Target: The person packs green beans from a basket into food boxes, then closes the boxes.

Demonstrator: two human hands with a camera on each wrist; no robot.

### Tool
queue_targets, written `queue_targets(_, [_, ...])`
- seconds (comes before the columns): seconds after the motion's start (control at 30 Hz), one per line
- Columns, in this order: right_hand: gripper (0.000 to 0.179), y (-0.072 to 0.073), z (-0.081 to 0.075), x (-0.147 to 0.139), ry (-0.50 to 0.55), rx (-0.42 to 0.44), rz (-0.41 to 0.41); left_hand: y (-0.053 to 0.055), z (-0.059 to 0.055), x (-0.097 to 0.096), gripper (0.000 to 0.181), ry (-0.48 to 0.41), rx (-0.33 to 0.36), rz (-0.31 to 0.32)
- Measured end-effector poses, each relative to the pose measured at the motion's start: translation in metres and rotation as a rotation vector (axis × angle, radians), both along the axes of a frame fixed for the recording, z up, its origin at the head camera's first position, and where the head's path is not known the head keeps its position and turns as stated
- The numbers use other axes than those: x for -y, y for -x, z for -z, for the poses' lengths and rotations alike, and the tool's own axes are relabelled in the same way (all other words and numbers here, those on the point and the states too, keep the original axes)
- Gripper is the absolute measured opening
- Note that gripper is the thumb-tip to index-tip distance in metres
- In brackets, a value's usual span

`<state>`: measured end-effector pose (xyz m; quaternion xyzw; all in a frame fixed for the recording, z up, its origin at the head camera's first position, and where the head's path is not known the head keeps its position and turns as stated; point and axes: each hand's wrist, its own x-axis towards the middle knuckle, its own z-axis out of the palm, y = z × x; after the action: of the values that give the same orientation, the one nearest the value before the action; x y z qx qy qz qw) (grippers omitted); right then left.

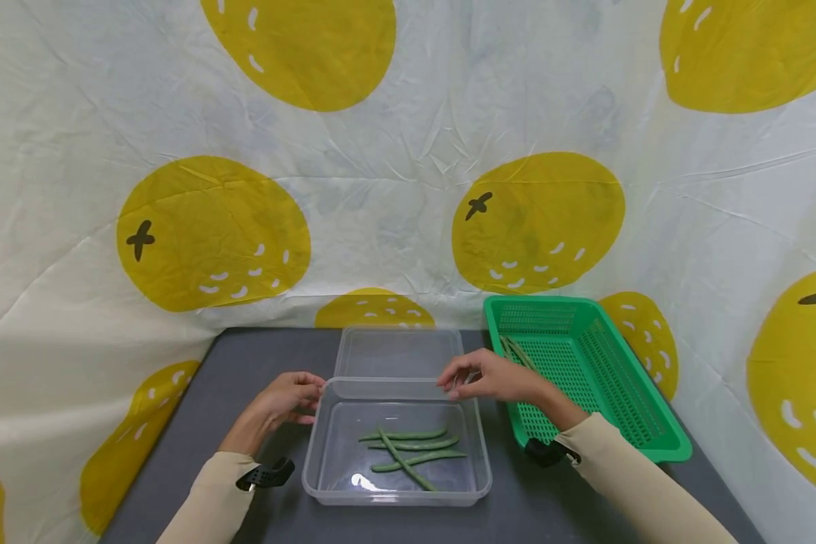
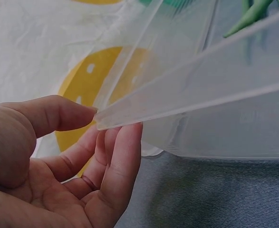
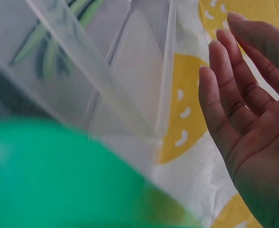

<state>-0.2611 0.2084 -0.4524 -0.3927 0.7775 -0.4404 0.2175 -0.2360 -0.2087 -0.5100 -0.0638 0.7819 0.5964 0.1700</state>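
Observation:
A clear plastic container (image 1: 397, 495) stands on the dark table with several green beans (image 1: 418, 457) lying in it, one crossing the others. My left hand (image 1: 291, 398) pinches its back left corner, thumb over the rim and fingertips under it, as the left wrist view shows. Over the back right corner hovers my right hand (image 1: 493, 375), its fingers loosely bent and holding nothing. In the right wrist view this hand (image 3: 253, 104) appears apart from the container wall (image 3: 96, 71).
Behind the container lies a clear flat lid (image 1: 401, 351). To the right stands a green perforated basket (image 1: 646, 393), with a few green beans (image 1: 519, 353) at its left side. A white cloth (image 1: 381, 249) with yellow fruit prints hangs along the table's back.

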Motion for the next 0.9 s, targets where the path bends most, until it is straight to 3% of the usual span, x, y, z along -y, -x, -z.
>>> queue_targets(0.9, [0.022, 0.027, -0.005, -0.067, 0.037, -0.024, 0.290, 0.006, -0.004, 0.001, 0.026, -0.006, 0.031, -0.001])
